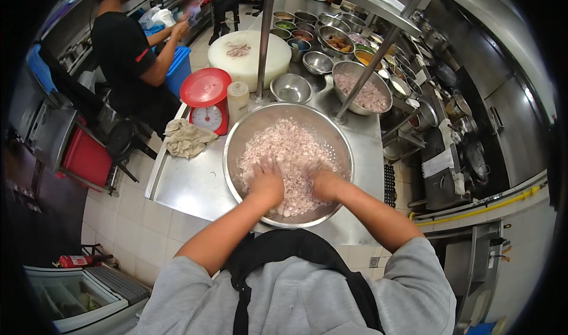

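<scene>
A wide steel colander bowl [342, 139] with small holes in its wall stands before me on the metal table. It holds a heap of small pale-pink chopped pieces [290, 137]; their kind is not certain. My left hand [266, 181] is in the heap on the left, its fingers spread and partly sunk among the pieces. My right hand [325, 183] is in the heap on the right, its fingers blurred and mostly buried. Both forearms reach over the bowl's near rim.
Behind the bowl are a red kitchen scale [206, 101], a lidded plastic container [238, 98], a small steel bowl [291, 89] and another bowl of pink pieces [355, 95]. A cloth [186, 138] lies left. Metal posts [266, 39] rise from the table. A person [127, 57] stands far left.
</scene>
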A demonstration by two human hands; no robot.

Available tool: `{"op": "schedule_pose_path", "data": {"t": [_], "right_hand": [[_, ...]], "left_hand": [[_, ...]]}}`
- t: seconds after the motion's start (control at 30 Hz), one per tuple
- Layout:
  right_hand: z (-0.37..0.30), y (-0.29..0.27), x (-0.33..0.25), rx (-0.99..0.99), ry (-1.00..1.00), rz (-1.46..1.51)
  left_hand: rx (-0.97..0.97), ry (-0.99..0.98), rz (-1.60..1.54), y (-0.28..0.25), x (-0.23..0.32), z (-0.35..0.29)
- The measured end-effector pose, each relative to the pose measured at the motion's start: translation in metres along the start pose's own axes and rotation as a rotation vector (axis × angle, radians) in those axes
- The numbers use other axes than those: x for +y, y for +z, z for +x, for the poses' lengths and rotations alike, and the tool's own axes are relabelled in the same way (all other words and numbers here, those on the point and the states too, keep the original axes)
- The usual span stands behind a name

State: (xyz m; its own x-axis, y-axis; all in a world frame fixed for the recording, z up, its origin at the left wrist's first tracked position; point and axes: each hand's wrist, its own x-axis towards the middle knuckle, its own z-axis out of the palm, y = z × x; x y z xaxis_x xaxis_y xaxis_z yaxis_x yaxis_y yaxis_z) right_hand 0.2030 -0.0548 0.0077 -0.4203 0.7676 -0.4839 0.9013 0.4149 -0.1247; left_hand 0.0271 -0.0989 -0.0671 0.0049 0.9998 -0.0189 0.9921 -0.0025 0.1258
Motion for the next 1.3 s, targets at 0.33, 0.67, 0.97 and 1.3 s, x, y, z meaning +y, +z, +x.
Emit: {"op": "schedule_pose_path", "data": {"t": [0.33, 0.67, 0.97, 1.3], "right_hand": [[-0.023, 0.068, 0.035, 0.22, -0.439, 0.016], [0.011, 0.052, 0.07, 0.342, -0.172, -0.42], [-0.052, 0.031, -0.032, 0.265, -0.314, 0.374], [0.018, -0.033, 0.05, 0.261, -0.341, 0.558]], "left_hand": [[-0.475, 0.191, -0.125, -0.072, -0.022, -0.01], [-0.157, 0.19, -0.205, -0.04, -0.032, -0.018], [-0.021, 0.182, -0.285, -0.036, -0.044, -0.019], [0.006, 0.236, -0.424, -0.036, -0.048, -0.018]]}}
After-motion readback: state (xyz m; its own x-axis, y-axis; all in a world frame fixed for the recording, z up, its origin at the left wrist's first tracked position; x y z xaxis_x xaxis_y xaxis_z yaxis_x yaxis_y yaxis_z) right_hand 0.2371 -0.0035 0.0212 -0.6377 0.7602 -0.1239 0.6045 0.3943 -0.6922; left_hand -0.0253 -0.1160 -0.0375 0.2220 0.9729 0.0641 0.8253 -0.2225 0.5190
